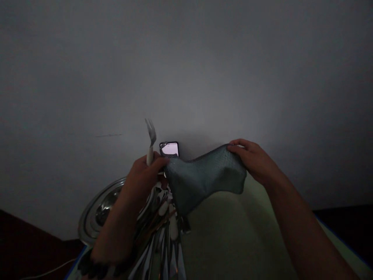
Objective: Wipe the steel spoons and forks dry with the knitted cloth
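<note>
A grey-green cloth (206, 175) with a dark stitched edge hangs stretched between my two hands. My left hand (144, 173) is closed, pinching the cloth's left corner with thumb and finger. It also grips a fork (151, 134) by its pale handle, tines pointing up. My right hand (252, 157) pinches the cloth's upper right edge. Below the left hand lies a pile of cutlery (164, 237), with metal pieces and some white handles. The lower part of the fork's handle is hidden by my fingers.
A round steel plate or tray (87, 217) stands at the left, partly behind my left forearm. A lit phone (171, 149) leans at the wall (204, 77). The pale green tabletop (233, 241) spreads out below the cloth. A white cable (52, 272) runs at lower left.
</note>
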`<state>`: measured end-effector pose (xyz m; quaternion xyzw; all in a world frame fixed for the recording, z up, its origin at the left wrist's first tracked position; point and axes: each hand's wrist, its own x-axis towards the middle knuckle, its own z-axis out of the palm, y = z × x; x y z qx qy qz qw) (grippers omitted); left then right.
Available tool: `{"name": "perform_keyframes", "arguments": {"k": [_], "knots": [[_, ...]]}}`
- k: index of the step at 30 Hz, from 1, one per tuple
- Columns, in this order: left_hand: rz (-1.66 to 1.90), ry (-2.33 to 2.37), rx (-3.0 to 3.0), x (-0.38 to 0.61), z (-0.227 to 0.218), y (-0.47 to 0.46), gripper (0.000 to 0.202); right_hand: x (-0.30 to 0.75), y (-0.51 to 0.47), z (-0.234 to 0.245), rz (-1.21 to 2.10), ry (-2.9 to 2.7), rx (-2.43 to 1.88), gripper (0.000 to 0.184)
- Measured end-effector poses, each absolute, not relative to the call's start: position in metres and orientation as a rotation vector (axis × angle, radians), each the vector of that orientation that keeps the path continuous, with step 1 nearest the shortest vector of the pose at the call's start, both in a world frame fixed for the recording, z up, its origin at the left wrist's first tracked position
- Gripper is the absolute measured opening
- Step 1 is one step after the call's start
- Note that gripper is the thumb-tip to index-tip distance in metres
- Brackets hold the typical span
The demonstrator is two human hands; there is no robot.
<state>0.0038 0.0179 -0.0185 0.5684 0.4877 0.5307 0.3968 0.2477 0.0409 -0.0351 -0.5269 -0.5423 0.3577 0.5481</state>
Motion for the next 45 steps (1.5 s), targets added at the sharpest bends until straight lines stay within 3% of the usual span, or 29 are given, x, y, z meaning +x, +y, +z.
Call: {"name": "perform_keyframes", "arguments": {"k": [7, 13, 24, 28, 32, 34, 39, 42, 45], "knots": [[1.076, 1.100, 1.706, 0.044, -0.017, -0.004, 0.030, 0.216, 0.010, -0.017, 1.015, -1.574, -1.110, 0.033], [1.047, 1.016, 1.734, 0.046, -0.017, -0.005, 0.013, 0.213, 0.005, -0.014, 0.916, -1.643, -1.158, 0.034], [1.063, 1.032, 1.690, 0.040, -0.022, 0.002, 0.012, 0.218, 0.011, -0.018, 0.983, -1.654, -0.916, 0.014], [1.182, 1.164, 1.707, 0.034, -0.024, 0.012, 0.027, 0.223, 0.019, -0.023, 1.148, -1.393, -0.758, 0.013], [1.129, 1.035, 1.740, 0.026, -0.026, 0.017, 0.017, 0.223, 0.020, -0.025, 1.327, -1.273, -0.653, 0.010], [1.188, 1.064, 1.728, 0.024, -0.027, 0.017, 0.029, 0.221, 0.020, -0.026, 1.372, -1.287, -0.664, 0.011], [1.326, 1.123, 1.711, 0.026, -0.024, 0.015, 0.040, 0.230, 0.017, -0.025, 1.280, -1.487, -0.831, 0.024], [1.280, 1.184, 1.807, 0.030, -0.020, 0.010, 0.030, 0.240, 0.007, -0.019, 1.103, -1.810, -0.917, 0.043], [1.204, 1.241, 1.938, 0.035, -0.018, 0.005, 0.023, 0.239, -0.004, -0.013, 0.837, -1.956, -0.968, 0.051]]}}
